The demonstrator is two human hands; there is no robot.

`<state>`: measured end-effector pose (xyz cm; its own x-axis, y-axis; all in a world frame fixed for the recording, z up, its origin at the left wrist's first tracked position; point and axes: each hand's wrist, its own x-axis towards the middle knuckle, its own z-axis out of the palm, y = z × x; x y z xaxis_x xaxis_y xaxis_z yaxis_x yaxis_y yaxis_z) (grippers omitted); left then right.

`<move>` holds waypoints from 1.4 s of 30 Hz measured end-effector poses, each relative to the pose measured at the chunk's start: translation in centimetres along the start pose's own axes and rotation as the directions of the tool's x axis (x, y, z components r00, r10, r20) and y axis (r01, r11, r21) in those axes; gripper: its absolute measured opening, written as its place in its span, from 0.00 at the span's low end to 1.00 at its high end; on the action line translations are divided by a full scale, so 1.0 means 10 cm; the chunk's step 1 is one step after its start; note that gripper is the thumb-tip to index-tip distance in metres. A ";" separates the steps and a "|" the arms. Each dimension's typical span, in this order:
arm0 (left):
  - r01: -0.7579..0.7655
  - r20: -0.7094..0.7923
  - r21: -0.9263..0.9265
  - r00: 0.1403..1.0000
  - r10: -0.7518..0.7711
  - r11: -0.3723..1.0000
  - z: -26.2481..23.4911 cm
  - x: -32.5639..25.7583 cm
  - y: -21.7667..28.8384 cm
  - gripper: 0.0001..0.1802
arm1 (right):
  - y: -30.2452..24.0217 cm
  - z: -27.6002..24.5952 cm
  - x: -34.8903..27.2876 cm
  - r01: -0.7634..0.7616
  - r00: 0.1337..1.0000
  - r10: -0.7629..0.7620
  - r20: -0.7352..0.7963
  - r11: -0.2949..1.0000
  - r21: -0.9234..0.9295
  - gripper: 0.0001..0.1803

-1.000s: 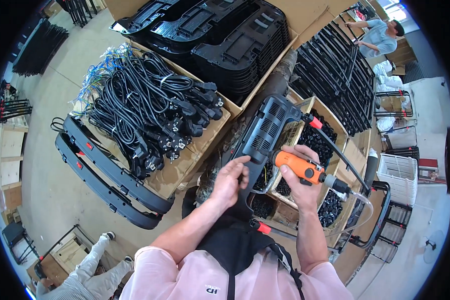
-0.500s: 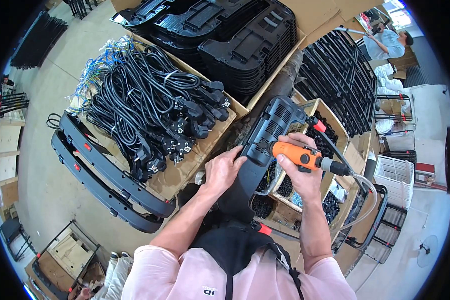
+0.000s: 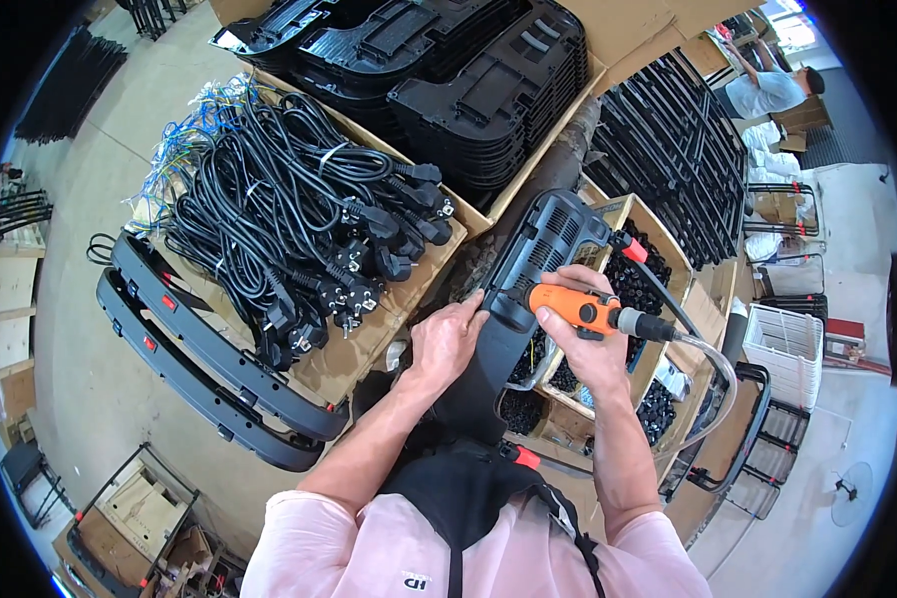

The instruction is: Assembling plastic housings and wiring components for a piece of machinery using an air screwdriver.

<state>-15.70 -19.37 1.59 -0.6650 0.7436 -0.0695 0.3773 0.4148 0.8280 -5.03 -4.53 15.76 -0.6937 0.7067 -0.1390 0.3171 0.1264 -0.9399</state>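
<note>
A long black plastic housing (image 3: pixel 546 244) with vent slots lies in front of me, slanting up to the right. My left hand (image 3: pixel 447 344) grips its left edge, thumb and forefinger against the rim and the other fingers curled. My right hand (image 3: pixel 596 349) is wrapped round an orange air screwdriver (image 3: pixel 573 306), held nearly level over the housing's right side. The screwdriver's nose points left at the housing; its very tip is hard to make out. A clear hose (image 3: pixel 723 404) trails from its back end.
Left of the housing, black power cords (image 3: pixel 269 209) with plugs lie piled on cardboard, beside two curved black frames (image 3: pixel 209 374). Stacked black panels (image 3: pixel 478 100) stand beyond. To the right are a wooden parts box (image 3: pixel 683 264) and black metal frames (image 3: pixel 668 149). Another person (image 3: pixel 767 92) stands far right.
My right hand has brought the screwdriver a little left, closer to the housing. My left hand stays on the edge. At lower left, a seated person's legs have gone from view.
</note>
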 end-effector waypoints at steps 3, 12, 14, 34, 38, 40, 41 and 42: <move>0.015 0.022 0.002 1.000 -0.015 1.000 -0.01 0.00 0.01 0.21 | 0.08 0.03 0.03 0.010 1.000 -0.010 0.025 1.000 -0.012 0.30; -0.019 -0.076 -0.069 0.997 0.014 0.997 -0.01 -0.05 0.01 0.18 | 0.14 0.15 0.08 0.040 0.997 -0.035 0.062 0.995 -0.088 0.26; -0.094 -0.202 -0.100 0.977 0.072 0.991 -0.02 -0.12 0.01 0.16 | 0.20 0.13 0.10 0.127 0.987 -0.113 0.117 0.984 -0.128 0.23; 0.716 0.705 -0.692 0.698 -0.126 0.092 0.16 -1.16 0.13 0.16 | 0.05 -0.09 -0.35 0.110 0.994 -0.112 0.015 0.990 0.091 0.31; 0.675 0.655 -0.733 0.733 -0.185 0.078 0.24 -1.25 0.24 0.16 | 0.05 -0.30 -0.79 0.094 0.996 -0.094 -0.007 0.985 0.147 0.31; 0.655 0.642 -0.755 0.739 -0.205 -0.003 0.25 -1.28 0.35 0.17 | 0.15 -0.42 -1.01 0.125 0.992 -0.123 -0.020 0.978 0.166 0.31; 0.653 0.638 -0.757 0.742 -0.203 0.009 0.28 -1.31 0.38 0.17 | 0.15 -0.49 -1.12 0.120 0.993 -0.118 -0.019 0.979 0.165 0.31; 0.649 0.638 -0.761 0.747 -0.186 -0.003 0.31 -1.33 0.42 0.17 | 0.18 -0.54 -1.23 0.127 0.992 -0.122 -0.037 0.975 0.182 0.32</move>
<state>-3.28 -25.94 4.27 -0.1556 0.8132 -0.5609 -0.9232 0.0824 0.3755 7.57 -9.19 17.49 -0.7032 0.7109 -0.0118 0.1040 0.0864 -0.9908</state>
